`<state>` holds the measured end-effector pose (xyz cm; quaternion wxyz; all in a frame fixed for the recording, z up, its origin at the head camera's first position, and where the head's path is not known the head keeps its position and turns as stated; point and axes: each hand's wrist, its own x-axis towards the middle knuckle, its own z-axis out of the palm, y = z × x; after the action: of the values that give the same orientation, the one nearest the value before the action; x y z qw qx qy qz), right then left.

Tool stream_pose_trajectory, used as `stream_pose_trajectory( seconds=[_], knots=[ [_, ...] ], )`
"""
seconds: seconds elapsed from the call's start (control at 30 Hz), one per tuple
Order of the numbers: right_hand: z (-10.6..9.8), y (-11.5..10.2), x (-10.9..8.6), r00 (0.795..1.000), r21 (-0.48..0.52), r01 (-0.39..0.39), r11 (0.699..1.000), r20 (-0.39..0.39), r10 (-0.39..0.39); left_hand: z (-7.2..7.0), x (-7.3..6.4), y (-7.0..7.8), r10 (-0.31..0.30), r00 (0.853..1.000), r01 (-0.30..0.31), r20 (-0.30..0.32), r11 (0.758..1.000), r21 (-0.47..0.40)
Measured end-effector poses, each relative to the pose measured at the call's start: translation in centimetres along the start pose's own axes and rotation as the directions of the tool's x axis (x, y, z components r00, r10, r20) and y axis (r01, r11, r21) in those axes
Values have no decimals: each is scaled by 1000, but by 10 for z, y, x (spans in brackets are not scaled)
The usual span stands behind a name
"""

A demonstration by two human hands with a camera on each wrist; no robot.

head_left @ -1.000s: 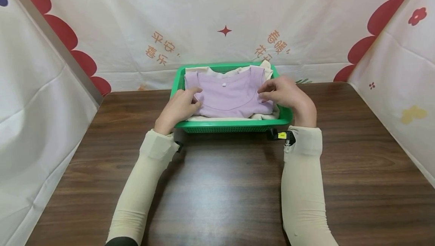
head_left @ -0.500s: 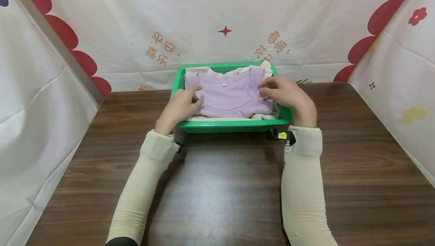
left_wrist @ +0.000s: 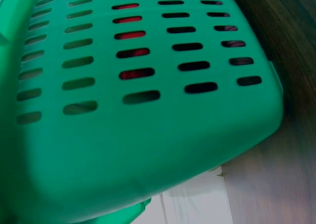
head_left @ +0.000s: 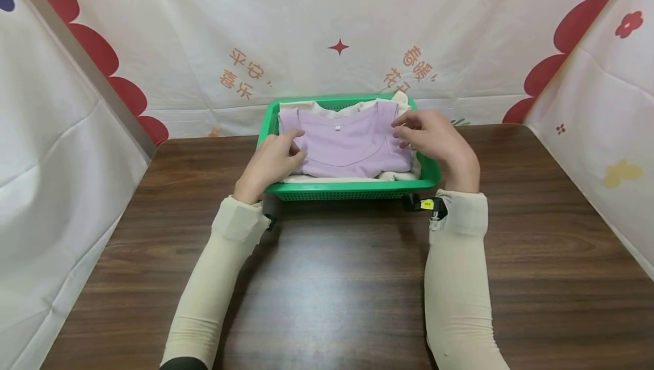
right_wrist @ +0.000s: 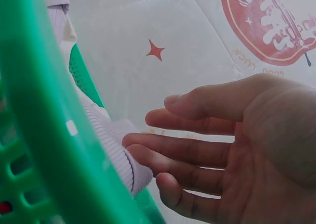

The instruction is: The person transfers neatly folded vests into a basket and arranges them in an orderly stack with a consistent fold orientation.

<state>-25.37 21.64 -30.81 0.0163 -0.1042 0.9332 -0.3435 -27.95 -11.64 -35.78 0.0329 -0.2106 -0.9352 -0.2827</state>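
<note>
A folded lilac top point(head_left: 342, 146) with a scooped neckline and small white label lies in a green plastic basket point(head_left: 352, 187). Cream cloth point(head_left: 315, 108) shows beneath it at the back and front edges. At the top's left side is my left hand point(head_left: 269, 161), thumb and forefinger apart, other fingers partly hidden inside the basket. My right hand point(head_left: 434, 137) is over the right rim with its fingers loosely extended. In the right wrist view, those fingers reach beside the ribbed edge of the lilac cloth point(right_wrist: 131, 169); whether they touch it I cannot tell.
The basket stands at the back of a dark brown wooden table point(head_left: 327, 279). A white printed curtain point(head_left: 306, 29) hangs behind and along both sides. In the left wrist view, something red point(left_wrist: 131, 34) shows through the slots of the basket wall.
My right hand has shifted slightly up and to the right, away from the lilac top. The left hand stays nearly where it was, and the basket has not moved.
</note>
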Motion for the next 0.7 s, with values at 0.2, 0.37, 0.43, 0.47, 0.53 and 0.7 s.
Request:
stream_pose_trajectory(
  seconds=[0.2, 0.37, 0.43, 0.47, 0.53, 0.7],
  knots=[
    [-1, 0, 0, 1000, 9, 0, 1000, -18, 0, -1, 0, 1, -5, 1000, 5, 2, 1000, 2],
    [0, -1, 0, 1000, 2, 6, 1000, -24, -6, 0, 1, 1, 3, 1000, -3, -2, 1000, 17],
    [0, -1, 0, 1000, -3, 10, 1000, -27, -10, 1, 1, 1, 6, 1000, -6, -3, 1000, 22],
    [0, -1, 0, 1000, -4, 12, 1000, -28, -12, 1, 1, 1, 7, 1000, -7, -3, 1000, 24],
    [0, -1, 0, 999, -4, 11, 1000, -31, -11, 1, 1, 1, 9, 1000, -9, -4, 1000, 27],
    [1, -3, 0, 999, 1, 9, 1000, -38, -9, 2, 0, 0, 5, 1000, -5, -2, 1000, 27]
  ],
)
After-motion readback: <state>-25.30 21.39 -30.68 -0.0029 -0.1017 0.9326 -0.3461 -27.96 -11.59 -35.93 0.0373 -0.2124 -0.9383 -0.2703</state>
